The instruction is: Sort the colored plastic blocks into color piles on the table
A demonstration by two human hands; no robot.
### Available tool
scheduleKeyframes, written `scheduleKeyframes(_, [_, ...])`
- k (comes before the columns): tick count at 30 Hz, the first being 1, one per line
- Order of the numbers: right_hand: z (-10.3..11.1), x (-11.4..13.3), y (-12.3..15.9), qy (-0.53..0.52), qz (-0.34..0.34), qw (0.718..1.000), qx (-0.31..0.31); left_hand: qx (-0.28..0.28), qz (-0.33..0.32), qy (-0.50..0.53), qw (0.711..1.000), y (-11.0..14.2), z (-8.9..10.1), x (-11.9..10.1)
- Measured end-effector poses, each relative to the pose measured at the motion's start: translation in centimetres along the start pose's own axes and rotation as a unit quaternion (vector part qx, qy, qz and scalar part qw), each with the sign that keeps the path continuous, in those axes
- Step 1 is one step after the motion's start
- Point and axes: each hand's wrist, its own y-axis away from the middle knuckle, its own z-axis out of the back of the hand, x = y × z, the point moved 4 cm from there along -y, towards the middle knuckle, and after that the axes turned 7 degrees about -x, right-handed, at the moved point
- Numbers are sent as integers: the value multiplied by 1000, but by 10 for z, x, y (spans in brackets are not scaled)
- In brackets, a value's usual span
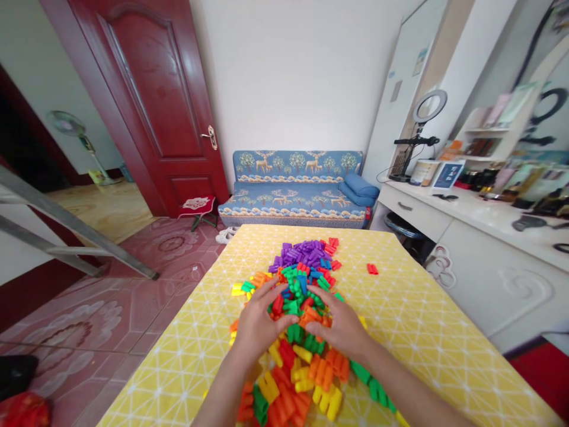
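A heap of small plastic ridged building blocks runs along the middle of the table. My left hand (261,317) curves around the left side of the green blocks (292,307), its fingers spread and thumb reaching inward. On the opposite side my right hand (340,323) is cupped with fingers apart, its thumb against an orange block (310,317). Between the two hands a blue block (303,283) stands out above the green ones. Purple blocks (304,254) form a mound just beyond my fingertips. Nearer me, between my forearms, lie orange blocks (320,372) and yellow blocks (328,402).
A yellow patterned cloth (427,332) covers the table. One red block (372,269) lies apart on the right. Behind the table stands a blue sofa (293,196); a white dresser (489,255) is at the right, a metal ladder (75,237) at the left.
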Motion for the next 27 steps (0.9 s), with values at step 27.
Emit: scheduleKeyframes(27, [-38, -120, -201, 81, -43, 993, 72, -46, 153, 24, 987, 13, -15, 84])
